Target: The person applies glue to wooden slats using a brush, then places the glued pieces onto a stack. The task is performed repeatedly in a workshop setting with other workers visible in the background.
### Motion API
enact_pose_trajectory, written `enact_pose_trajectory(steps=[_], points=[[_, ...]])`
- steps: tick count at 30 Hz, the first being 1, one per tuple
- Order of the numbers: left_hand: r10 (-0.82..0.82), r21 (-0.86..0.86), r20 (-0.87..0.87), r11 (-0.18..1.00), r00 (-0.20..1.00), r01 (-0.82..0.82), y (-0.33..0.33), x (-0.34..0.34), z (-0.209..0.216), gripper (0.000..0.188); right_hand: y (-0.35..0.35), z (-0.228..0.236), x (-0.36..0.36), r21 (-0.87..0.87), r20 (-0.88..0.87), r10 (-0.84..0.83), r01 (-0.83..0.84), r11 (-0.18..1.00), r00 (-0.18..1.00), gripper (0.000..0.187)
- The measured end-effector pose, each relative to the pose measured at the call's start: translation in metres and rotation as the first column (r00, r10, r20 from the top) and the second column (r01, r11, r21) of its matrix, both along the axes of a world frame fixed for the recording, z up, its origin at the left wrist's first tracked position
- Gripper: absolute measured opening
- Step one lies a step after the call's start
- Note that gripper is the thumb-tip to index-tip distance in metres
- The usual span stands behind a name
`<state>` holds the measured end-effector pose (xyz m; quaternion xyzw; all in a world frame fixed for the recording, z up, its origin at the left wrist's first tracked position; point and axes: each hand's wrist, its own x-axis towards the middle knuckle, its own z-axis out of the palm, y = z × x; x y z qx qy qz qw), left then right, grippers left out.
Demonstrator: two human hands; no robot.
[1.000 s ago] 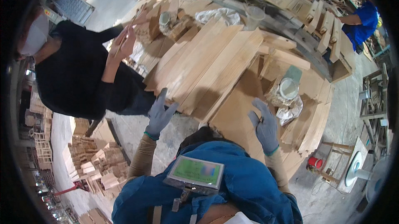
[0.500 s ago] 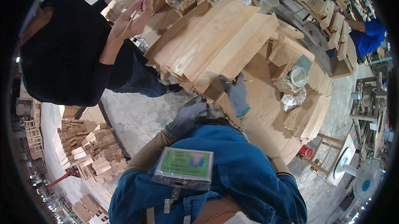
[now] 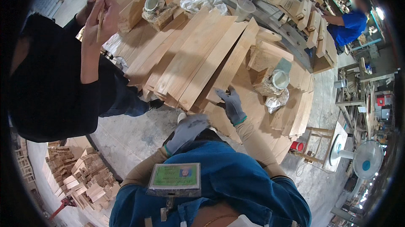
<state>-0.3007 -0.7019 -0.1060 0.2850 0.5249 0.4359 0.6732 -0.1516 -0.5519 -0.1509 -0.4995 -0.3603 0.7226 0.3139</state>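
Both gloved hands, right (image 3: 231, 104) on the stacked wooden planks (image 3: 198, 58), left (image 3: 185, 129) hanging free below them.

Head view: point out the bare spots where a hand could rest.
Free: bare board between the right hand and the glue-caked can; concrete floor left of the left hand. Crowded: the fanned planks.

Stacked planks (image 3: 198, 58) on the table (image 3: 270, 130), a tin (image 3: 279, 79) right of them.
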Motion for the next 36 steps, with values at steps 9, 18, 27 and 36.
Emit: enact_pose_trajectory(steps=[9, 18, 27, 36], points=[[0.515, 0.278, 0.023, 0.820, 0.857, -0.500, -0.017, -0.010, -0.044, 0.055, 0.005, -0.003, -0.013, 0.303, 0.318, -0.080, -0.021, 0.953, 0.945, 0.067], [0.360, 0.514, -0.728, 0.850, 0.583, 0.117, -0.021, -0.017, -0.053, 0.033, 0.014, -0.012, -0.025, 0.341, 0.405, -0.025, -0.126, 0.932, 0.914, 0.053], [0.340, 0.438, -0.865, 0.871, 0.369, 0.222, 0.023, -0.010, 0.016, 0.049, 0.004, 0.002, 0.004, 0.214, -0.071, -0.021, 0.036, 0.976, 0.997, 0.047], [-0.015, -0.057, -0.991, 0.948, -0.133, 0.314, 0.130, 0.012, -0.006, 0.063, 0.002, 0.001, 0.015, 0.225, -0.082, -0.001, 0.020, 0.974, 0.997, 0.043]])
